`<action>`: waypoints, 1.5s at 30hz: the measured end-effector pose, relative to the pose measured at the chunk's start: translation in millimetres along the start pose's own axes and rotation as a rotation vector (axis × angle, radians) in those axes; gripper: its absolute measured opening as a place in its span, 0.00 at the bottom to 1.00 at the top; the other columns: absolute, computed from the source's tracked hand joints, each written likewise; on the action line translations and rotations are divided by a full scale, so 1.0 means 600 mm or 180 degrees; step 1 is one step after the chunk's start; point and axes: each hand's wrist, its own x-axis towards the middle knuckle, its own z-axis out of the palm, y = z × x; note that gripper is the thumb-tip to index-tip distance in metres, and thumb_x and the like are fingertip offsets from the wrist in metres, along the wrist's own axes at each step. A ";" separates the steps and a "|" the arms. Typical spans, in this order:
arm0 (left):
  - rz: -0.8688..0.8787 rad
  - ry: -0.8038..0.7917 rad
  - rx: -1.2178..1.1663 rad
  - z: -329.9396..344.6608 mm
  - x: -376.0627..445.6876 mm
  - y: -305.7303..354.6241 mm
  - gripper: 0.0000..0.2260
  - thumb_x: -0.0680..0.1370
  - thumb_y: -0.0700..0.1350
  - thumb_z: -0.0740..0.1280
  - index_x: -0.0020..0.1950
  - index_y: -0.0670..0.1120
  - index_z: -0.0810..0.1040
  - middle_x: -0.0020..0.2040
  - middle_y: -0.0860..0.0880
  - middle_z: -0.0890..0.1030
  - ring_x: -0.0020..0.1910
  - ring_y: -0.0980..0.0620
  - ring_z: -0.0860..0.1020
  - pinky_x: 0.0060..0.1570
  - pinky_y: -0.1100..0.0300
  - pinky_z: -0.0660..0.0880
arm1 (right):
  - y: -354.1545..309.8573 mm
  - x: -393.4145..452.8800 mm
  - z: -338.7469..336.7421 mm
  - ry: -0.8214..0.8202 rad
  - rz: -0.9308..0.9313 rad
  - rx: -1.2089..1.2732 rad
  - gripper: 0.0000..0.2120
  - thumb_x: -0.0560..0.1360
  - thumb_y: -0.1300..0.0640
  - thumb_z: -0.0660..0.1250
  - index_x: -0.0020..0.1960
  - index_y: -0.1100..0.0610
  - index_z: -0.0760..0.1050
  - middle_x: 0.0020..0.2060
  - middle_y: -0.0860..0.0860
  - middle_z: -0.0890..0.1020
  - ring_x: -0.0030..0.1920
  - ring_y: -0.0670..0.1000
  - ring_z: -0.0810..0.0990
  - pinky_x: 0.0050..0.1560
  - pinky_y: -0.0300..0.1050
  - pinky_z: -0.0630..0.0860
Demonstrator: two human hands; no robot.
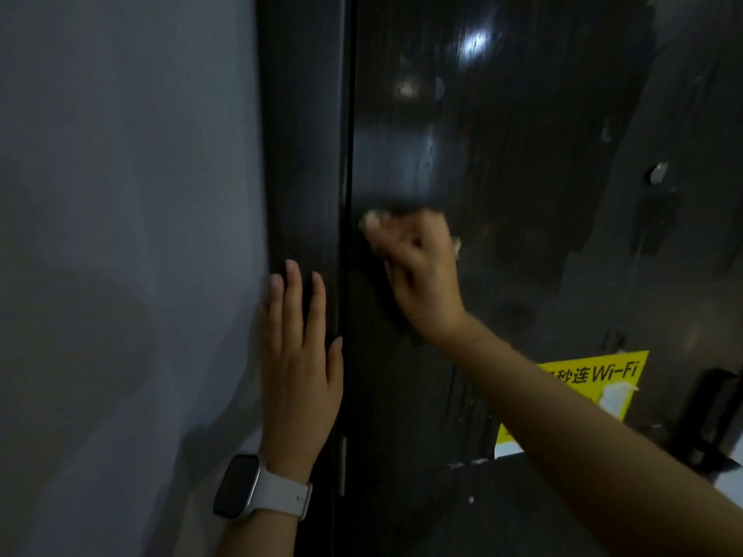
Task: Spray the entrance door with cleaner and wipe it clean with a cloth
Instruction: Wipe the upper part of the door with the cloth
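The dark, glossy entrance door [502, 162] fills the middle and right of my view, its surface streaked and hazy under a reflected light, so I judge the wiping is under way, not finished. My right hand [414, 267] is curled into a fist against the panel close to its hinge-side edge, clutching a small pale cloth [372, 221] that shows only as a blurred scrap above the knuckles; bunching it that way lets me press hard. My left hand [299, 355] lies flat with straight fingers on the dark door frame [305, 134] beside the grey wall [120, 195], holding nothing, likely to steady me. A yellow Wi-Fi sticker [595, 379] sits lower right, and a white smartwatch [257, 488] is on my left wrist. No spray bottle is visible.
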 end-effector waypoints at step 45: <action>0.0215 -0.0758 0.0921 0.136 -0.137 0.034 0.33 0.78 0.54 0.59 0.79 0.52 0.48 0.79 0.44 0.39 0.78 0.44 0.38 0.71 0.41 0.28 | 0.006 -0.485 0.005 0.0073 0.1394 -0.0095 0.22 0.73 0.66 0.73 0.64 0.55 0.74 0.54 0.51 0.74 0.51 0.56 0.78 0.42 0.55 0.77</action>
